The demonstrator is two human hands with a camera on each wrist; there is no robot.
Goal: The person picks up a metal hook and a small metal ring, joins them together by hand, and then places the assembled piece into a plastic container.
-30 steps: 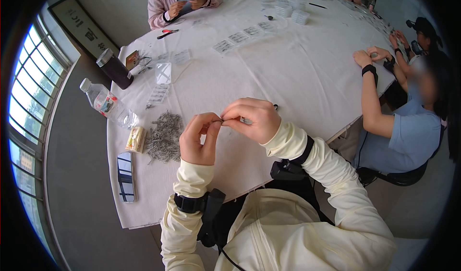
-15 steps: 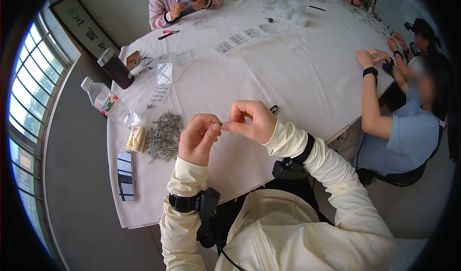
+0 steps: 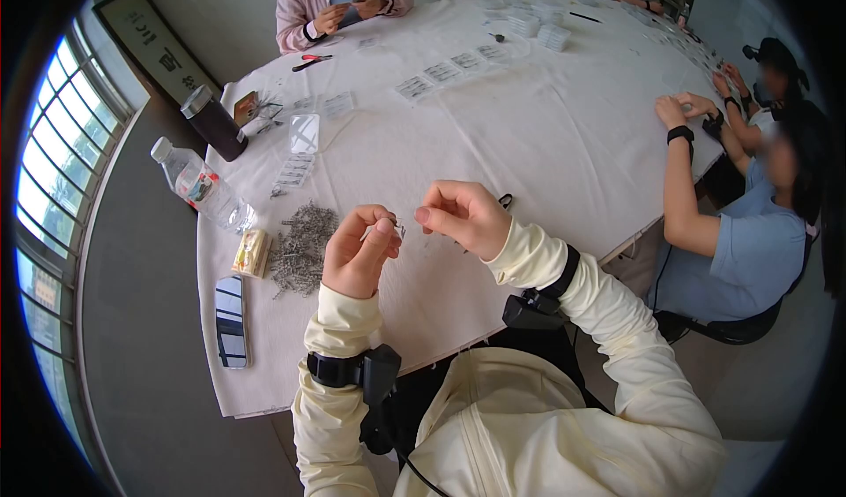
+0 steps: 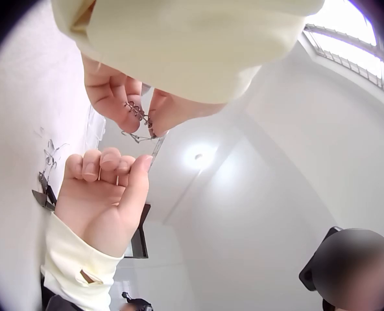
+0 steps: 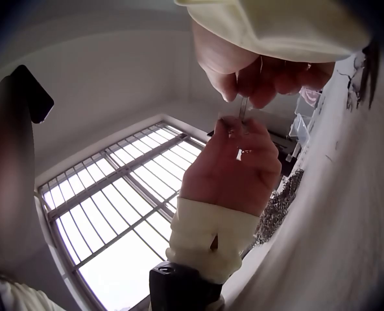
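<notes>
My left hand pinches a small bent-wire metal piece with loops and hook-like ends between thumb and fingers. In the head view this piece juts out past the fingertips. Just right of it is my right hand, apart from the wire piece, its fingers curled and the thumb beside the index fingertip. The left wrist view shows its palm side with nothing visible in the grasp. Beneath the right hand lies a black-handled tool, mostly hidden, with a few thin wire bits near it on the cloth.
Left of my hands lies a grey pile of wire pieces, by a tissue pack, phone, water bottle and dark flask. Clear trays stand farther back, red-handled pliers beyond. Other people sit around the table.
My hands were together at the wire piece and have come apart. The left hand has turned and shifted slightly left, keeping the piece; the right hand's fingers have left it.
</notes>
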